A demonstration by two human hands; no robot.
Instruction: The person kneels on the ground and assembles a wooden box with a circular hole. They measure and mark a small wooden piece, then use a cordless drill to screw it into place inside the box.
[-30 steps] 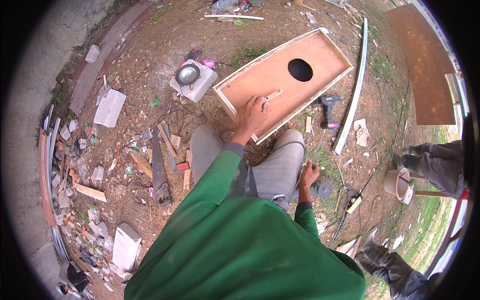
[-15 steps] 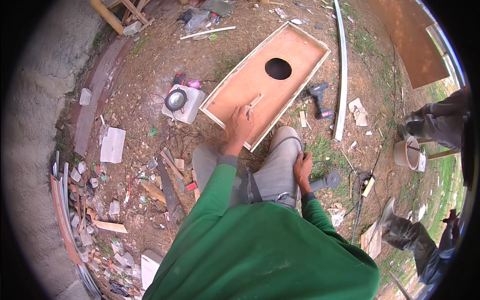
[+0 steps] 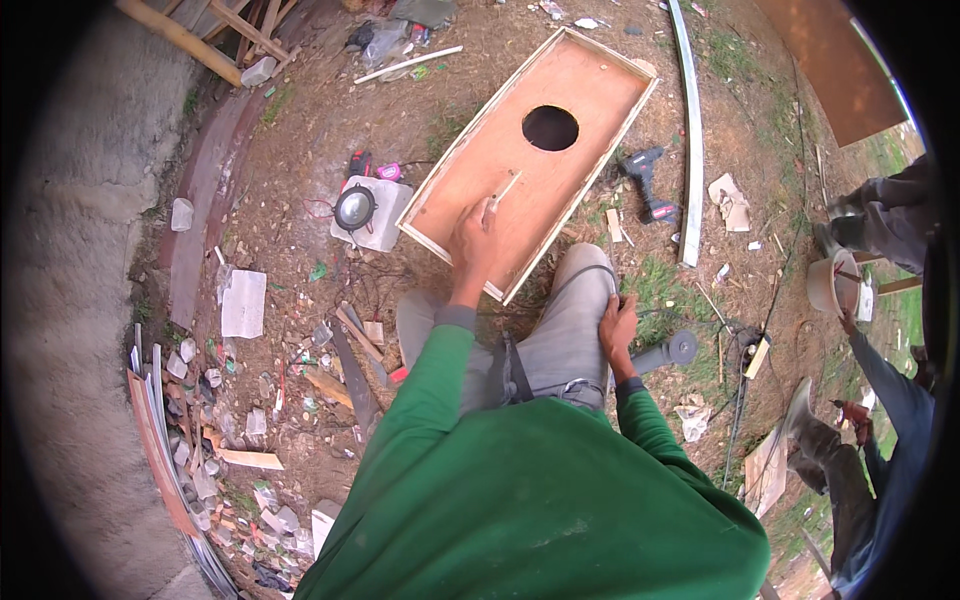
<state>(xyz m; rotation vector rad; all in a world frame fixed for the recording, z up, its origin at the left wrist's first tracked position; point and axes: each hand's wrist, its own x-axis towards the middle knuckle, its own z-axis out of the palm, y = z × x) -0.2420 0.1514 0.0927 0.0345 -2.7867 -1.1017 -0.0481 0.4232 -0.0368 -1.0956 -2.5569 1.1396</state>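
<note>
A shallow wooden box (image 3: 470, 180) with a raised pale rim and one round hole lies on the ground in front of my knees. My left hand (image 3: 474, 242) is over the box's near half, its fingers closed on a thin pale strip (image 3: 509, 186) that points toward the hole. What the strip is made of is too small to tell. My right hand (image 3: 618, 325) rests against my right thigh, fingers apart, with nothing visible in it. A dark cord (image 3: 600, 268) crosses my knee near its fingertips. Beside my right wrist is an angle grinder (image 3: 670, 352).
A cordless drill (image 3: 648, 185) and a long metal bar (image 3: 691, 150) lie right of the box. On the left, a round speaker (image 3: 355, 206) sits on a pale block (image 3: 385, 222). Rubble lines the wall. Two people are at the right, by a bucket (image 3: 828, 285).
The view has shifted slightly. My left hand still holds the strip, which now appears thinner and tilted differently. At the right, a person's arm has come into view, reaching to the bucket.
</note>
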